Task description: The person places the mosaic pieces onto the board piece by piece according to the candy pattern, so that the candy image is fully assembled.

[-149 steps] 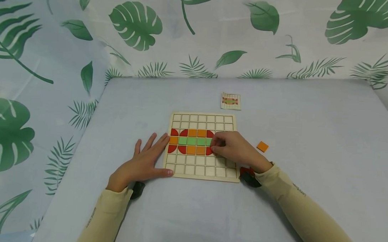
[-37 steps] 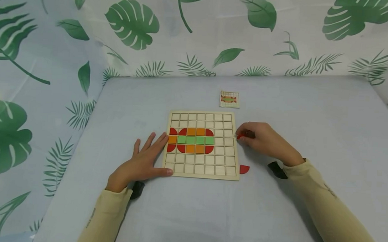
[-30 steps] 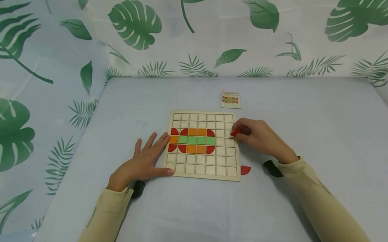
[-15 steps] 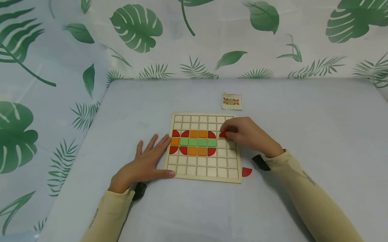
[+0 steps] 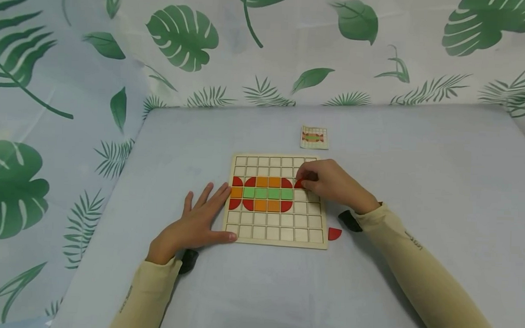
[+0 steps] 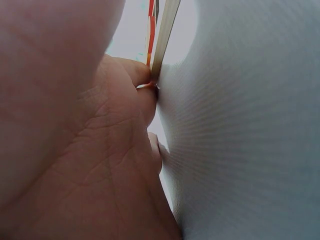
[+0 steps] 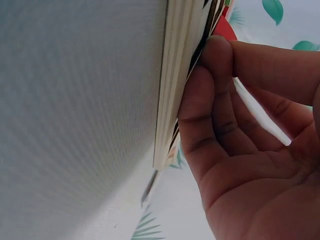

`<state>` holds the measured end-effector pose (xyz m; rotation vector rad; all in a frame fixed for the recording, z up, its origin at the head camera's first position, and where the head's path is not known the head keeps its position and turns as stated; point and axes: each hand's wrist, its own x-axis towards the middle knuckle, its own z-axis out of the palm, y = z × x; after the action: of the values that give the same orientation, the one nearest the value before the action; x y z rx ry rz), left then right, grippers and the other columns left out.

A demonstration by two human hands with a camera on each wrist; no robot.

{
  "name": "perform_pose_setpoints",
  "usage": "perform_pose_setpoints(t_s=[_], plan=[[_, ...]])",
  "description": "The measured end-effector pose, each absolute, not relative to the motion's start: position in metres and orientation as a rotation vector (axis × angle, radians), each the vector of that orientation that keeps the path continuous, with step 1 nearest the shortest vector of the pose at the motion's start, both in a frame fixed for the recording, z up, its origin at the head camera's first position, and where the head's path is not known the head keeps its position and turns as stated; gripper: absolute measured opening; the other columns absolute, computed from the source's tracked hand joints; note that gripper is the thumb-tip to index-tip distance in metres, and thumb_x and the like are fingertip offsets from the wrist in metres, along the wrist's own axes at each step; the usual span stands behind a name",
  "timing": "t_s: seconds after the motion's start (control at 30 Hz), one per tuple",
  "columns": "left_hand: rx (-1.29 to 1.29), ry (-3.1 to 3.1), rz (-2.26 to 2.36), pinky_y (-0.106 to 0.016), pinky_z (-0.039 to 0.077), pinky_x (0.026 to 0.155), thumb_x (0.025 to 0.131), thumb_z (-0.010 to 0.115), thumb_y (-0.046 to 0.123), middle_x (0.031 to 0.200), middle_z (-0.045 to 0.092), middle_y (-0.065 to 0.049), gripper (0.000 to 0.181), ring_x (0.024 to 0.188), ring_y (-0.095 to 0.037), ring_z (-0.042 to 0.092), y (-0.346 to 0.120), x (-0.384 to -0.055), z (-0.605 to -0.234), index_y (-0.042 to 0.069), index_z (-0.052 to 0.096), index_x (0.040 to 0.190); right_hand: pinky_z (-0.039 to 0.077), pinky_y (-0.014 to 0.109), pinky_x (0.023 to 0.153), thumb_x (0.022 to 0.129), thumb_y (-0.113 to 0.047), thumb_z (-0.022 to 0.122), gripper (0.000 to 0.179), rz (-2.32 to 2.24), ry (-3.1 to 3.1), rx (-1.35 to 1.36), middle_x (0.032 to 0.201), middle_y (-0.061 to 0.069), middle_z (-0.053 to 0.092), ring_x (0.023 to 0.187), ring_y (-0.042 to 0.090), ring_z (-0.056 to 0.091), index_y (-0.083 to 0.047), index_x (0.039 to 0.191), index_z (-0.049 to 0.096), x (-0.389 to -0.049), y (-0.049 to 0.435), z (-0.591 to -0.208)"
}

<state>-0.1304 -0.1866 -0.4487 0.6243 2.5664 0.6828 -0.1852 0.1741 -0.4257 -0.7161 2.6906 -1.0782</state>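
My left hand (image 5: 192, 228) lies spread at the left edge of the wooden grid board (image 5: 260, 231), its fingertips and thumb touching the rim. On the board, green square tiles (image 5: 261, 193) form a row, with orange square tiles (image 5: 268, 182) and red quarter-circle tiles (image 5: 287, 206) around them. My right hand (image 5: 327, 180) pinches another red quarter-circle tile (image 5: 299, 183) over the third row, just right of the filled cells. In the right wrist view the red tile (image 7: 226, 30) shows at the fingertips, close over the board.
A loose red quarter-circle tile (image 5: 335, 234) lies on the table beside the board's lower right corner. Behind the board is a small pattern card (image 5: 314, 138) printed with a similar figure. A leaf-print cloth (image 5: 266, 53) hangs behind the table.
My right hand has moved from the right of the board leftward onto it, carrying the red quarter-circle tile to the third row. The left hand has stayed put.
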Motion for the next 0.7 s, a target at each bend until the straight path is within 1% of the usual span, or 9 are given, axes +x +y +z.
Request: perform_pose_setpoints(t_s=[0.17, 0.3, 0.6, 0.7], plan=[[0.626, 2.569, 0.681, -0.067, -0.018, 0.12, 0.09, 0.082, 0.057, 0.18, 0.008, -0.003, 0.116, 0.164, -0.033, -0.01, -0.1868, -0.1309, -0.4497, 0.014, 0.014, 0.174, 0.053, 0.04, 0.077, 0.095, 0.008, 0.072, 0.013, -1.037, 2.736, -0.732, 0.094, 0.006, 0.067, 0.086, 0.024, 0.061, -0.003, 0.099, 0.078, -0.1831, 0.1721, -0.4241], [0.624, 2.568, 0.675, -0.066, -0.018, 0.12, 0.09, 0.081, 0.058, 0.18, 0.007, -0.002, 0.117, 0.164, -0.032, -0.011, -0.1865, -0.1315, -0.45, 0.015, 0.013, 0.174, 0.052, 0.041, 0.077, 0.095, 0.007, 0.073, 0.013, -0.994, 2.762, -0.748, 0.097, 0.008, 0.066, 0.088, 0.025, 0.059, -0.003, 0.099, 0.08, -0.1818, 0.1719, -0.4231], [0.638, 2.568, 0.681, -0.067, -0.018, 0.12, 0.09, 0.081, 0.058, 0.18, 0.007, -0.003, 0.116, 0.164, -0.033, -0.011, -0.1874, -0.1316, -0.4501, 0.014, 0.013, 0.174, 0.052, 0.038, 0.074, 0.096, 0.003, 0.076, 0.006, -0.981, 2.77, -0.733, 0.09, 0.005, 0.065, 0.082, 0.022, 0.06, -0.002, 0.094, 0.076, -0.1826, 0.1718, -0.425], [0.635, 2.572, 0.678, -0.067, -0.018, 0.12, 0.09, 0.081, 0.058, 0.18, 0.007, -0.003, 0.116, 0.164, -0.033, -0.011, -0.1872, -0.1314, -0.4498, 0.015, 0.013, 0.174, 0.052, 0.039, 0.075, 0.097, 0.003, 0.075, 0.006, -0.977, 2.762, -0.725, 0.092, 0.006, 0.066, 0.084, 0.023, 0.06, -0.002, 0.095, 0.077, -0.1825, 0.1723, -0.4253]])
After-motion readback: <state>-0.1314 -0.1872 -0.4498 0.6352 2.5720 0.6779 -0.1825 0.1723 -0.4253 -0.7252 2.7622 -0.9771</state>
